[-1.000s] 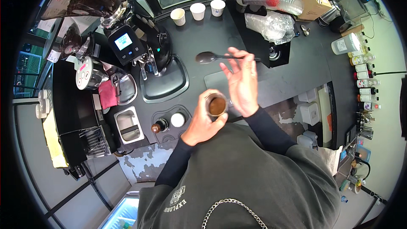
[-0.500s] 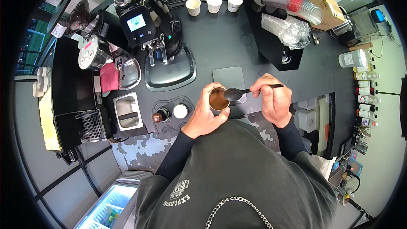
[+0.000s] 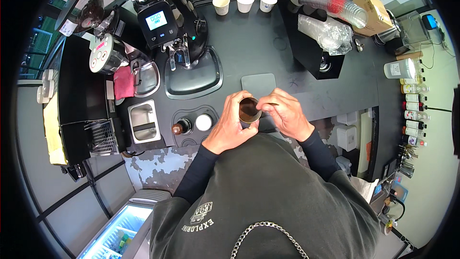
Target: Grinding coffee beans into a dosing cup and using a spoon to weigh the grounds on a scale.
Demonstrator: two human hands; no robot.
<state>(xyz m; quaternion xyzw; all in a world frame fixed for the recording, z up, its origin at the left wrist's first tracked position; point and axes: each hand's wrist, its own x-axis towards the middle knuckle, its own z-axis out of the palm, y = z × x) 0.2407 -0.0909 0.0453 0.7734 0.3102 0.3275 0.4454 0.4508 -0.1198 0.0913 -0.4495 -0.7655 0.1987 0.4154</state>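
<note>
My left hand (image 3: 231,125) is wrapped around a small round cup (image 3: 248,121) in front of my chest, at the counter's near edge. Brown contents (image 3: 247,107) lie inside it; whether they are powder or liquid I cannot tell. Between the fingers of my right hand (image 3: 288,116) is a black spoon (image 3: 273,104), its handle partly covered by them. The spoon's lower end reaches into the cup, where its bowl is hidden. Just beyond both hands, a flat grey square plate (image 3: 258,82) lies on the counter.
A black coffee grinder (image 3: 167,31) stands over a drip tray (image 3: 194,84) to the left. Nearer are a tamper (image 3: 182,126) and a white-topped round item (image 3: 204,122) in a mat. Three paper cups (image 3: 245,3) line the back; stacked plastic cups (image 3: 335,5) lie at right.
My right hand has moved left to the cup, and the spoon's bowl, seen above the rim before, has gone down inside. My left hand still holds the cup in nearly the same place.
</note>
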